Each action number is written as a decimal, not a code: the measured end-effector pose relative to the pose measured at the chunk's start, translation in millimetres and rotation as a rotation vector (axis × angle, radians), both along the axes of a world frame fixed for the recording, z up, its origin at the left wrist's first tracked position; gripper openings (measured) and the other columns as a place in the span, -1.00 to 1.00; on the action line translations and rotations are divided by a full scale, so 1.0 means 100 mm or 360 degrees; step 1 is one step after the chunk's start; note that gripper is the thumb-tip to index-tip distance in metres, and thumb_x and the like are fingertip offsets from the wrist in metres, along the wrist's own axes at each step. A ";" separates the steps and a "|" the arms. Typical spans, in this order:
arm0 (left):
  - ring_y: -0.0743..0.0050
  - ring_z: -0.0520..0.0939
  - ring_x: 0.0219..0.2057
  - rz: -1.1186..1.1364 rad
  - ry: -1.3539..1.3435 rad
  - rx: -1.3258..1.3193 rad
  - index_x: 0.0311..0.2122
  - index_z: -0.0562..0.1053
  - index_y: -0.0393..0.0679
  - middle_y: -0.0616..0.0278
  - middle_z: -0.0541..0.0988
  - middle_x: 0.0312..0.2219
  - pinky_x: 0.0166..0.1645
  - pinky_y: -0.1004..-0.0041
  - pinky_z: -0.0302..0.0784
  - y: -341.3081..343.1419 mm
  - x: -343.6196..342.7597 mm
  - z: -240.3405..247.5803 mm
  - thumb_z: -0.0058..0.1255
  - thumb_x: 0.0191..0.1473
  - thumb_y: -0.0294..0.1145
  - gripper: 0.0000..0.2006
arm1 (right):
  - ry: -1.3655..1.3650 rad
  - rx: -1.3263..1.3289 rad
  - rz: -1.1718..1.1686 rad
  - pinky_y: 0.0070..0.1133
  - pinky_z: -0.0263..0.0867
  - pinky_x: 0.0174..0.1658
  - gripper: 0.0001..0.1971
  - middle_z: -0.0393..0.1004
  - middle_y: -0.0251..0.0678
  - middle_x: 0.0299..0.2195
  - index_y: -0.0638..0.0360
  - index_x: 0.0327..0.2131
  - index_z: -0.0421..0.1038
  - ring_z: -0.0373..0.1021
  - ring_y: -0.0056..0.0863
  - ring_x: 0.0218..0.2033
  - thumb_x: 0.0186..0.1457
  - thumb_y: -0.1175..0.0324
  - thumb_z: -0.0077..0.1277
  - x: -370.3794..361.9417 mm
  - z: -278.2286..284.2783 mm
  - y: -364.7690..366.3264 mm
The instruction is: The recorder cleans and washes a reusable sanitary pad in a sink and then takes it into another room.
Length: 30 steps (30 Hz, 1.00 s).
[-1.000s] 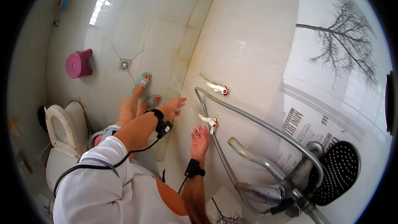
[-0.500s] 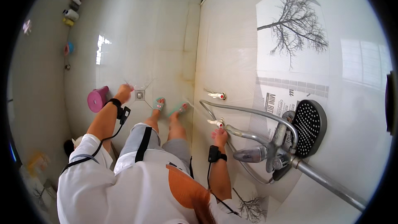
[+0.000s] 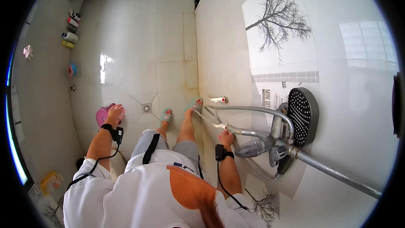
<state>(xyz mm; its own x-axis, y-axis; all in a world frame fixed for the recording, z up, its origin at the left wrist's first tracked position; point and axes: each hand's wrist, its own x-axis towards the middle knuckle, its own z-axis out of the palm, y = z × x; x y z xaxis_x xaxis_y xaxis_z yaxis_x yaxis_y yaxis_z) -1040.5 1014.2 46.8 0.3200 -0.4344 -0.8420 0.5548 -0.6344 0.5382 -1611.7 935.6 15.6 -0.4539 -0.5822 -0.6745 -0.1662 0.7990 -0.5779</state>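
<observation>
My right hand (image 3: 226, 137) is raised to a white tap (image 3: 220, 126) with a red part on the right wall, its fingers closed at the tap's handle. A thin stream of water (image 3: 204, 118) runs from the tap's spout toward my right foot, which wears a pale green sandal (image 3: 195, 104). Over on the left, my left hand (image 3: 116, 113) hangs above a pink plastic stool (image 3: 101, 115) and covers part of it. Its fingers look loosely apart, and nothing shows clearly in them.
A second white tap (image 3: 219, 99) sits farther along the wall. A shower mixer (image 3: 255, 147), its hose (image 3: 253, 108) and a black shower head (image 3: 304, 116) jut out at right. There is a floor drain (image 3: 146, 108) between the stool and my feet. Several bottles (image 3: 70, 37) line the left wall.
My left hand has moved left from near the drain to over the stool. My right foot has shifted toward the wall. The right hand stays at the tap.
</observation>
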 end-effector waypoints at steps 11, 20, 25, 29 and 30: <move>0.48 0.39 -0.58 -0.0048 -0.0011 -0.0088 -0.22 0.29 -0.15 0.24 0.35 -0.52 -0.60 0.53 0.27 -0.11 -0.37 0.11 -0.07 -0.05 -0.28 -0.72 | -0.0045 -0.0461 0.0499 -0.60 0.23 -0.69 -0.69 0.28 -0.37 -0.58 0.10 -0.16 0.26 0.33 -0.49 -0.69 -0.06 0.50 -0.16 -0.13 -0.22 0.23; 0.46 0.38 -0.69 0.0061 0.0110 0.0008 -0.36 0.29 -0.08 0.29 0.31 -0.65 -0.66 0.53 0.24 0.12 -1.01 0.17 -0.11 -0.01 -0.11 -0.74 | 0.0156 -0.0310 0.0797 -0.58 0.25 -0.65 -0.66 0.35 -0.27 -0.46 0.20 -0.13 0.18 0.38 -0.43 -0.60 -0.03 0.38 -0.14 -0.51 -0.58 0.33; 0.47 0.38 -0.67 -0.0013 0.0112 0.0096 -0.36 0.27 -0.06 0.28 0.31 -0.60 -0.62 0.50 0.30 0.45 -1.21 0.23 -0.15 0.00 -0.17 -0.79 | 0.0165 -0.0466 0.0889 -0.58 0.32 -0.58 -0.60 0.36 -0.16 -0.31 0.35 -0.09 0.10 0.40 -0.45 -0.56 -0.05 0.45 -0.17 -0.45 -0.21 0.22; 0.45 0.40 -0.65 0.0056 0.0094 0.0130 -0.37 0.27 -0.06 0.30 0.31 -0.60 -0.61 0.49 0.31 0.59 -1.27 0.19 -0.13 -0.02 -0.20 -0.81 | 0.0024 -0.0358 0.0792 -0.59 0.32 -0.57 -0.56 0.35 -0.16 -0.26 0.33 -0.05 0.07 0.40 -0.46 -0.56 -0.06 0.44 -0.16 -0.51 -0.17 0.19; 0.45 0.42 -0.64 0.0044 0.0054 0.0155 -0.36 0.27 -0.06 0.31 0.32 -0.59 -0.60 0.49 0.32 0.63 -1.27 0.22 -0.13 -0.02 -0.20 -0.81 | 0.0054 -0.0384 0.0815 -0.59 0.31 -0.58 -0.55 0.34 -0.16 -0.25 0.32 -0.04 0.06 0.40 -0.45 -0.55 -0.06 0.44 -0.16 -0.46 -0.13 0.19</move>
